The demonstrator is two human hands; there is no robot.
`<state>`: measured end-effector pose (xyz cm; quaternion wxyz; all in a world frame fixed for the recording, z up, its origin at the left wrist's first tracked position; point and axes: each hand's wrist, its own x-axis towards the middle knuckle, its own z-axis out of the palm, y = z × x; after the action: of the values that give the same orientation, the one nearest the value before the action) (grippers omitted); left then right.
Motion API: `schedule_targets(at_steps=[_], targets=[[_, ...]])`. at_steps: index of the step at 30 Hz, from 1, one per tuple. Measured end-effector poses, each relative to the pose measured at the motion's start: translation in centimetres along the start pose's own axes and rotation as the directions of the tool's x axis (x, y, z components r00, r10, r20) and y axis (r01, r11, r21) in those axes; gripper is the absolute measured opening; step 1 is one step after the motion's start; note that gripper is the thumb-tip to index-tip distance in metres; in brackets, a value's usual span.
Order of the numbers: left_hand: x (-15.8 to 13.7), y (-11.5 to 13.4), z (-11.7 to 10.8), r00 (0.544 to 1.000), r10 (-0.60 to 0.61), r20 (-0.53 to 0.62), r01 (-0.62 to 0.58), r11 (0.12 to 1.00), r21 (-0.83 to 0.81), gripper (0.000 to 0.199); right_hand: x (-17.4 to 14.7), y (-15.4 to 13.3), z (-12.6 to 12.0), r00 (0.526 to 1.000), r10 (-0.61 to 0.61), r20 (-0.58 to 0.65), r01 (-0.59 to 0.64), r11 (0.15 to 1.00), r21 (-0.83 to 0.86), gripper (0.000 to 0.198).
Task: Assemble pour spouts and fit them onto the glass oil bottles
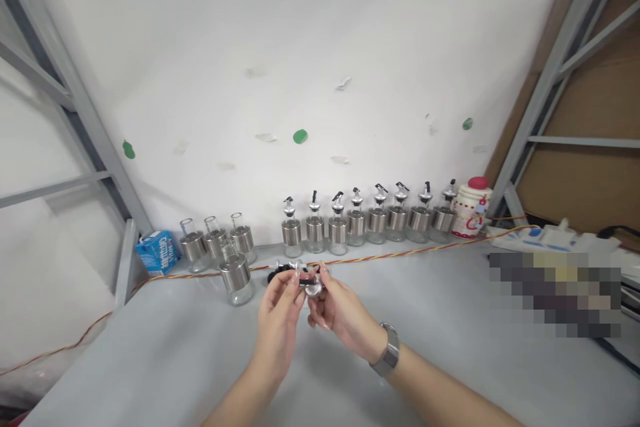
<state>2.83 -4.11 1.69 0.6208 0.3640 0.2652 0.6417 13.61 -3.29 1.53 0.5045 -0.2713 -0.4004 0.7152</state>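
Observation:
Between my two hands is a silver and black pour spout (313,288), held above the grey table. My left hand (283,300) pinches its black part from the left. From the right, the fingers of my right hand (336,303) close around the silver part; a watch is on that wrist. Just behind my hands lie more loose pour spouts (287,267), partly hidden by my fingers. To the left stands a glass bottle (236,277) with a steel band and an open neck, in front of several similar open bottles (216,238).
Along the wall stands a row of bottles (337,232) topped with spouts. A red and white jar (470,210) ends the row at right. A blue carton (159,252) is at far left. A twisted cable (385,255) crosses the table; a power strip (560,237) lies at right.

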Motion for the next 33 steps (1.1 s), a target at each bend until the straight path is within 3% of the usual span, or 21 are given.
schedule_targets(at_steps=[6,14,19,24,28,33], targets=[[0.2,0.1,-0.3,0.998,-0.049,0.025,0.050,0.998,-0.028,0.015,0.3,0.3,-0.3,1.000,-0.012,-0.029,0.012,1.000,-0.022,0.044],[0.1,0.1,-0.1,0.988,-0.070,0.140,0.043,0.981,0.189,0.025,0.1,0.0,-0.2,0.998,0.046,-0.042,-0.046,0.999,-0.013,0.052],[0.1,0.1,0.2,0.977,-0.081,0.196,0.040,0.977,0.208,0.040,-0.1,-0.3,0.1,0.998,-0.006,-0.056,0.003,0.998,-0.070,0.052],[0.5,0.0,0.0,0.988,-0.055,0.146,0.016,0.967,0.256,0.035,0.1,0.0,0.0,0.999,0.004,-0.039,-0.008,0.995,-0.100,0.052],[0.9,0.4,-0.4,0.998,0.042,0.039,-0.053,0.935,0.350,0.021,0.3,0.6,-0.2,0.996,0.067,0.056,-0.060,0.991,-0.121,0.053],[1.2,1.4,-0.7,0.991,0.129,0.021,-0.124,0.879,0.461,0.015,-0.1,0.2,-0.3,0.988,0.075,0.138,-0.071,0.997,-0.034,0.038]])
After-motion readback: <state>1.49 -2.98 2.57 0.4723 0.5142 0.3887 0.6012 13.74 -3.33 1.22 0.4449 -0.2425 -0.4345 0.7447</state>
